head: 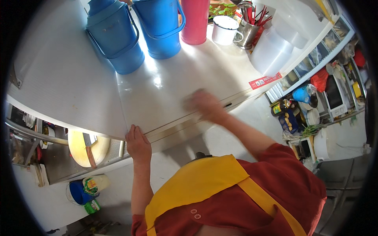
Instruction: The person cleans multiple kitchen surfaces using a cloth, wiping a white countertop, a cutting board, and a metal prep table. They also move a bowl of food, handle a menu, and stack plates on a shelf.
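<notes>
My left hand (138, 144) rests on the front edge of the white cabinet top (159, 97), by a panel seam, its fingers on the surface and nothing seen in it. Farther right, my right hand (203, 104) is blurred over the same top near the front edge; whether it holds something cannot be made out. Beyond the hands stand two blue thermos flasks with handles (118, 41) (161, 32) and a red cylindrical container (194, 23). A white enamel mug (225, 31) is beside them, near a perforated metal holder (247, 32) with red chopsticks.
A translucent plastic jar (270, 53) stands at the top's right end, by a red sticker (265, 81). Below left, a cleaver (89, 147) lies on a round cutting board (75, 150). A blue bucket (79, 192) is on the floor. Shelves and a microwave (335, 94) are right.
</notes>
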Tool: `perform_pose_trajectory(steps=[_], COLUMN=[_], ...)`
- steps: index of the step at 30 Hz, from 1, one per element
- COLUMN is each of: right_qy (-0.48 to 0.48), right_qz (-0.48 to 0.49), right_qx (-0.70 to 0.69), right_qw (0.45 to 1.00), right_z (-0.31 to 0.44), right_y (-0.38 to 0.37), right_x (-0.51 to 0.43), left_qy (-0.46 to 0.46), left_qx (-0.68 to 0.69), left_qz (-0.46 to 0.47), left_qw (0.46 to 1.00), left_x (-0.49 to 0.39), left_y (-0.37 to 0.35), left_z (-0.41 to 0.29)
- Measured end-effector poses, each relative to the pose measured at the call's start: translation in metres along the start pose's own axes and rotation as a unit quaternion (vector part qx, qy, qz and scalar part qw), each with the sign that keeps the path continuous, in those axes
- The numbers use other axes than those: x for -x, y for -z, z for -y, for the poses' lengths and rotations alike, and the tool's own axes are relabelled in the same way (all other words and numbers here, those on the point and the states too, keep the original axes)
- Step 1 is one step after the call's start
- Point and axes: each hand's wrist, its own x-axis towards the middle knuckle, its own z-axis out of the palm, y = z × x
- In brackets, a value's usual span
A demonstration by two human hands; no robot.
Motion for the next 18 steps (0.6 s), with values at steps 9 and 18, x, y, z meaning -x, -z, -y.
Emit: perform_pose_trajectory(steps=[9, 18], right_qy=[-0.171, 0.107], right_qz=[-0.157, -0.028], right_qx=[0.2, -0.105], right_qw=[0.952, 0.988], right_z=[-0.069, 0.094], right_y=[0.046, -0.06], right_x=[0.041, -0.04], left_qy=[0.004, -0.033], left_qx=[0.001, -0.003], left_qz=[0.001, 0.001], left_qw=[1.0, 0.999], left_x=[0.004, 0.002], left_y=[-0.005, -0.006], left_z=[0.003, 0.006])
